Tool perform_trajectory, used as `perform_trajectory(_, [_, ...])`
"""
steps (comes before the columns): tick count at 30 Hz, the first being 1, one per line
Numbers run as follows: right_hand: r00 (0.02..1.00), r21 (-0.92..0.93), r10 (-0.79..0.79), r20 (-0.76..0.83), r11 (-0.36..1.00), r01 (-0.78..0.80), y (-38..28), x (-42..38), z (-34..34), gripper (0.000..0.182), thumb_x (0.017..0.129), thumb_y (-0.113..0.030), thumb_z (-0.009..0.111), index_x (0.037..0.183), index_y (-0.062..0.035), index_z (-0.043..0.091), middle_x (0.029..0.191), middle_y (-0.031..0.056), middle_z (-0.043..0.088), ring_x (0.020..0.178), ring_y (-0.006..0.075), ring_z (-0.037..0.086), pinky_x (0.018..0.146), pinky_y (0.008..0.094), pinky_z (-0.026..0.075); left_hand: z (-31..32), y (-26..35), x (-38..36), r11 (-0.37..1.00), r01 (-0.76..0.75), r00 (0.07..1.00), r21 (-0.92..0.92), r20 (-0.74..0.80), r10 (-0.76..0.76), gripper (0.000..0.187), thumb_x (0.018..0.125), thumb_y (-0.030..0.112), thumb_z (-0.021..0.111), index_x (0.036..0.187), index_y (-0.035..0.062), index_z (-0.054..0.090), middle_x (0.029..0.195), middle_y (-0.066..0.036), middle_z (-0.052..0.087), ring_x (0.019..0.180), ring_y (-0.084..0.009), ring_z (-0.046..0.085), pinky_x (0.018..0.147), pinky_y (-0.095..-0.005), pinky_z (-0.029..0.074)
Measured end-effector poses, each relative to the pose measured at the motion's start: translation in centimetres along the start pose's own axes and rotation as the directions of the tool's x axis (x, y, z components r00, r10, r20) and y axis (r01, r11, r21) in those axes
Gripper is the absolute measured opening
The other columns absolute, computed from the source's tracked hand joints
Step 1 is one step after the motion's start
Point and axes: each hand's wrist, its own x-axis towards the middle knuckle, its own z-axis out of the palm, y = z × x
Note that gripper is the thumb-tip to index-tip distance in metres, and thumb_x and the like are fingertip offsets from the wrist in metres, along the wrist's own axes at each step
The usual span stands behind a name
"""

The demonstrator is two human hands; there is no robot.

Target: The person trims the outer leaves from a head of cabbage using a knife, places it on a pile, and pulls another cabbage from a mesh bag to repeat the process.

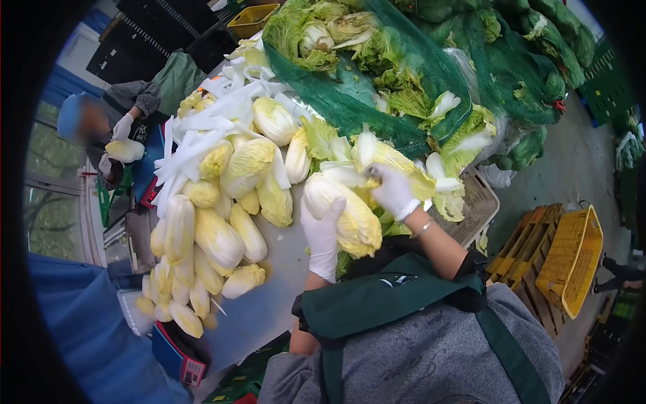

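Filling the upper right of the frame, green net sacks [431, 74] of untrimmed cabbages wait, so much work looks left. Left of centre, a heap of trimmed cabbages [215, 222] and cut white leaves [202, 135] lies on the table [269, 303], showing plenty done. At centre, the cabbage in hand [350, 215] is steadied by the left hand [321, 239], laid flat against it, while the right hand [390, 190] is clenched at its top; any tool there is hidden.

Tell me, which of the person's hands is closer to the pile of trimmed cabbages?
Left. The left hand lies flat on the held cabbage, on its side facing the pile of trimmed cabbages; the right hand grasps that cabbage's far end, farther away.
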Motion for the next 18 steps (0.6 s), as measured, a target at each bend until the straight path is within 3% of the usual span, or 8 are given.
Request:
perform_trajectory(3, [0.993, -0.027, -0.078, -0.090, 0.997, 0.076, -0.2, 2.4, -3.8, 0.026, 0.066, -0.004, 0.063, 0.092, -0.0089, 0.063, 0.074, 0.0115, 0.061, 0.067, 0.0263, 0.061, 0.060, 0.0329, 0.046, -1.6, -0.2, 0.0, 0.907, 0.338, 0.930, -0.252, 0.238, -0.280, 0.067, 0.079, 0.028, 0.071, 0.130, -0.0021, 0.040, 0.115, -0.017, 0.056, 0.098, -0.0267, 0.059, 0.084, -0.0346, 0.051])
perform_trajectory(5, [0.993, -0.062, -0.055, -0.100, 0.997, 0.049, -0.6, 3.1, -5.8, 0.025, 0.067, -0.006, 0.066, 0.092, -0.0083, 0.061, 0.080, 0.0123, 0.060, 0.072, 0.0267, 0.060, 0.064, 0.0342, 0.046, -2.7, 0.2, -0.3, 0.585, 0.674, 0.725, -0.452, 0.559, -0.403, 0.078, 0.077, 0.044, 0.070, 0.132, -0.0011, 0.037, 0.115, -0.020, 0.056, 0.098, -0.0316, 0.060, 0.082, -0.0385, 0.053])
perform_trajectory(9, [0.994, -0.162, -0.037, -0.100, 0.987, 0.021, 1.7, 4.0, -7.7, 0.027, 0.069, -0.016, 0.073, 0.092, -0.0066, 0.062, 0.078, 0.0110, 0.058, 0.070, 0.0246, 0.058, 0.067, 0.0335, 0.047, -2.5, -0.5, 0.3, 0.315, 0.669, 0.685, -0.673, 0.723, 0.090, 0.091, 0.077, 0.057, 0.064, 0.140, 0.0024, 0.026, 0.128, -0.023, 0.045, 0.102, -0.0391, 0.057, 0.083, -0.0521, 0.052])
perform_trajectory(12, [0.979, -0.069, -0.113, -0.172, 0.992, 0.103, -0.9, 1.8, -7.8, 0.038, 0.071, -0.024, 0.076, 0.098, -0.0024, 0.061, 0.075, 0.0083, 0.056, 0.072, 0.0232, 0.057, 0.069, 0.0342, 0.047, -2.6, -1.1, 0.9, 0.250, 0.565, 0.800, -0.786, 0.596, 0.065, 0.092, 0.077, 0.062, 0.060, 0.140, 0.0046, 0.026, 0.133, -0.021, 0.042, 0.115, -0.0412, 0.049, 0.095, -0.0579, 0.042])
perform_trajectory(13, [0.957, -0.054, -0.222, -0.188, 0.975, 0.216, -0.8, 1.1, -7.2, 0.043, 0.071, -0.033, 0.074, 0.101, -0.0039, 0.062, 0.070, 0.0013, 0.055, 0.064, 0.0172, 0.056, 0.062, 0.0293, 0.047, -2.0, -0.8, 0.9, 0.330, 0.492, 0.847, -0.806, 0.530, 0.031, 0.092, 0.077, 0.064, 0.058, 0.141, 0.0058, 0.027, 0.134, -0.021, 0.041, 0.119, -0.0408, 0.046, 0.099, -0.0576, 0.038])
perform_trajectory(15, [0.958, 0.305, 0.123, 0.260, 0.931, -0.202, -2.0, -1.1, -6.1, 0.048, 0.076, -0.037, 0.072, 0.110, -0.0046, 0.059, 0.059, -0.0019, 0.051, 0.051, 0.0118, 0.051, 0.049, 0.0249, 0.041, -0.6, 0.1, 0.6, 0.491, 0.346, 0.923, -0.799, 0.385, -0.024, 0.091, 0.077, 0.066, 0.055, 0.141, 0.0082, 0.027, 0.137, -0.019, 0.040, 0.126, -0.0401, 0.038, 0.105, -0.0570, 0.032])
perform_trajectory(17, [0.715, 0.560, 0.083, 0.694, 0.563, -0.608, -4.7, -2.8, -6.4, 0.048, 0.083, -0.039, 0.067, 0.116, -0.0051, 0.057, 0.051, -0.0048, 0.046, 0.039, 0.0064, 0.042, 0.038, 0.0211, 0.031, -0.7, -0.1, 0.5, 0.509, 0.311, 0.930, -0.803, 0.366, 0.009, 0.091, 0.077, 0.069, 0.053, 0.142, 0.0104, 0.027, 0.138, -0.018, 0.039, 0.130, -0.0382, 0.033, 0.108, -0.0548, 0.028])
perform_trajectory(18, [0.669, 0.579, 0.042, 0.742, 0.461, -0.672, -5.5, -3.7, -6.2, 0.047, 0.088, -0.037, 0.062, 0.119, -0.0027, 0.054, 0.049, -0.0038, 0.044, 0.035, 0.0050, 0.037, 0.034, 0.0202, 0.026, -0.6, -0.1, 0.5, 0.516, 0.293, 0.933, -0.805, 0.359, 0.029, 0.091, 0.076, 0.070, 0.051, 0.142, 0.0116, 0.027, 0.139, -0.018, 0.039, 0.132, -0.0373, 0.030, 0.109, -0.0537, 0.026])
